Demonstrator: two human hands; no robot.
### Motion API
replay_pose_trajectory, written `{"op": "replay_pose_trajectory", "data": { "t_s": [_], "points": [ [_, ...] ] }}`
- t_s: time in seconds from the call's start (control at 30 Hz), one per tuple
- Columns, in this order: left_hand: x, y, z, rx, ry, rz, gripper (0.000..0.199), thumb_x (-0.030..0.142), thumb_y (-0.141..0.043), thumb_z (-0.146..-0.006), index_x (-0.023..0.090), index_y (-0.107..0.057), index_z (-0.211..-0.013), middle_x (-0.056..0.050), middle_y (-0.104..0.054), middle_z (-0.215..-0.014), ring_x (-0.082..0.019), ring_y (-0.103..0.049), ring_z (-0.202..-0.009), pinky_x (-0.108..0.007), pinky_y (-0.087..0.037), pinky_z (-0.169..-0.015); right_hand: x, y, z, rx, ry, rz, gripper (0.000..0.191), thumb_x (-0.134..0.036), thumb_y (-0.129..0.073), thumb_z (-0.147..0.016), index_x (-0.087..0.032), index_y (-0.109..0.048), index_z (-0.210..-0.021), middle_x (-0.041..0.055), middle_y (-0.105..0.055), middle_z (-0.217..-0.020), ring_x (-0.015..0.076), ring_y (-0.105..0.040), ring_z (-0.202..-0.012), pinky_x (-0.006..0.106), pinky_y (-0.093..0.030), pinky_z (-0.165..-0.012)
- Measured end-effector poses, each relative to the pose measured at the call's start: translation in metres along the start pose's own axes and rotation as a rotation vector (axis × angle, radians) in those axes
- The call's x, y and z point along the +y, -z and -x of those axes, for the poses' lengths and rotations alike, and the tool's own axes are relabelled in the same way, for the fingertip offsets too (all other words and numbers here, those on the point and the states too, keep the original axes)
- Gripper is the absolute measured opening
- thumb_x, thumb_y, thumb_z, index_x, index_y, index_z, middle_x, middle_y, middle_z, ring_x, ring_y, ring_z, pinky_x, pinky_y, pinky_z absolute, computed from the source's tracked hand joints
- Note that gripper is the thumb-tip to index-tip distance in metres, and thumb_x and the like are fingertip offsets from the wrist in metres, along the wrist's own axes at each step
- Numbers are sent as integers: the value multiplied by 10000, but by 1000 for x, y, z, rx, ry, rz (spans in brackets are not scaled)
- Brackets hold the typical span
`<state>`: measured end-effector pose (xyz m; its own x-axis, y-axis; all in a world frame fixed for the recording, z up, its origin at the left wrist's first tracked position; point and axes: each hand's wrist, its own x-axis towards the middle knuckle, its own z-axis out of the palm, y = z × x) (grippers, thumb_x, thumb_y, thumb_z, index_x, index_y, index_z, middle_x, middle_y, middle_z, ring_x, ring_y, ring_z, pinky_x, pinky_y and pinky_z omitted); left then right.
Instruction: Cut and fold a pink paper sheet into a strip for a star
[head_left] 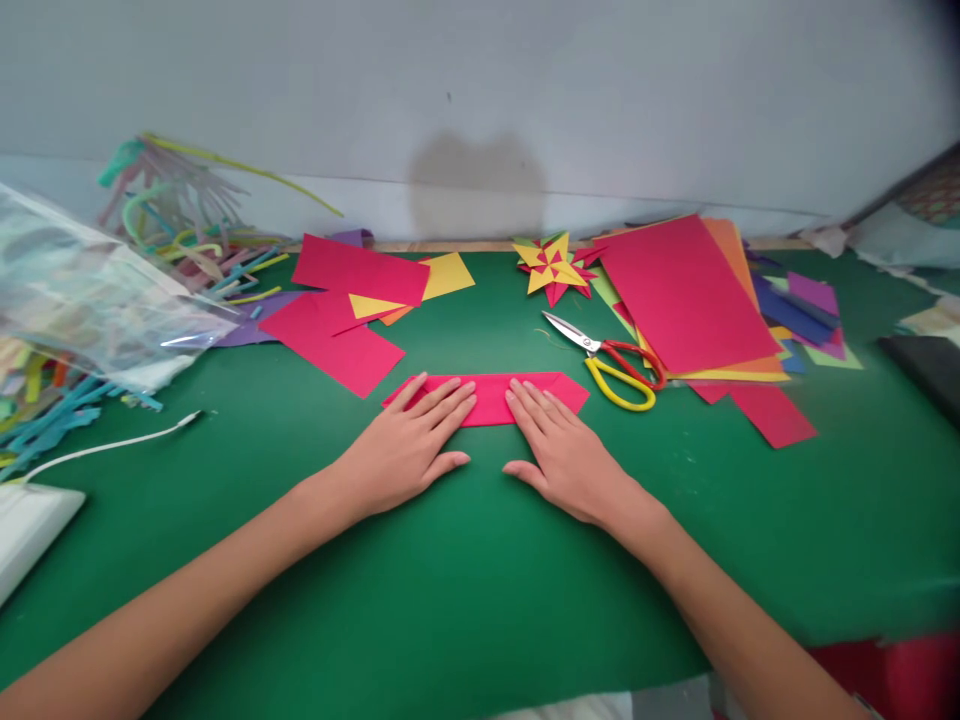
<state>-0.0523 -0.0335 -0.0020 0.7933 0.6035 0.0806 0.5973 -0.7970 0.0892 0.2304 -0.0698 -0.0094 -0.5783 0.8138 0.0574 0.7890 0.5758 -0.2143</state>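
A strip of folded red paper (491,402) with pointed ends lies flat on the green tabletop (465,580). My left hand (409,440) rests palm down, its outstretched fingers pressing on the left part of the strip. On the right part lie the fingers of my right hand (562,450), also flat and stretched out. Both thumbs touch the table just in front of the paper. The strip's middle shows between the hands; parts of it are hidden under the fingers. Scissors (611,362) with one red and one yellow handle lie behind my right hand.
A yellow and red folded paper star (553,268) sits at the back. Red sheets (686,300) are stacked at right, with red pieces (360,270) at left. A clear plastic bag (97,290), pipe cleaners (199,245), a white cable (112,450) and a dark object (926,375) flank the sides.
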Motion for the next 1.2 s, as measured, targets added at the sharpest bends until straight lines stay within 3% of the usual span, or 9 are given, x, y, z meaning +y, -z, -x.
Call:
{"op": "replay_pose_trajectory", "data": {
  "t_s": [0.17,0.33,0.77,1.0,1.2],
  "points": [
    [-9,6,26,11,47,-54,735,525,-420,-1107,202,-178,-1722,-105,-283,-1743,-297,-291,-1625,-557,-78,-1360,0,1,-1,-2,-12,13,874,-636,-436,-1065,-85,-208,-1704,191,-260,-1747,308,-209,-1641,529,-289,-1322],
    [-9,10,36,37,77,-89,786,519,-440,-1100,206,-85,-1727,-103,-249,-1750,-320,-269,-1629,-591,-101,-1355,0,3,-2,-3,-5,17,836,-622,-401,-1080,-88,-230,-1700,188,-296,-1735,303,-245,-1632,524,-312,-1314],
    [-9,13,36,55,69,-90,768,495,-475,-1094,196,-151,-1722,-119,-318,-1724,-335,-328,-1605,-614,-114,-1353,-9,5,-6,-19,-55,64,787,-609,-465,-1064,-142,-328,-1682,186,-289,-1743,342,-258,-1626,541,-302,-1308],
    [-12,14,36,61,71,-61,754,501,-497,-1079,256,-186,-1720,-93,-367,-1707,-344,-362,-1589,-630,-140,-1350,-9,1,-2,-10,-51,32,874,-681,-481,-1032,-163,-269,-1702,165,-250,-1760,330,-200,-1644,556,-270,-1317],
    [-7,18,26,54,83,-72,704,502,-454,-1097,206,-262,-1706,-111,-347,-1717,-328,-327,-1607,-613,-95,-1357,-13,3,-4,1,-54,45,878,-675,-493,-1029,-147,-283,-1697,175,-264,-1752,340,-211,-1640,562,-267,-1316]
  ]
}}
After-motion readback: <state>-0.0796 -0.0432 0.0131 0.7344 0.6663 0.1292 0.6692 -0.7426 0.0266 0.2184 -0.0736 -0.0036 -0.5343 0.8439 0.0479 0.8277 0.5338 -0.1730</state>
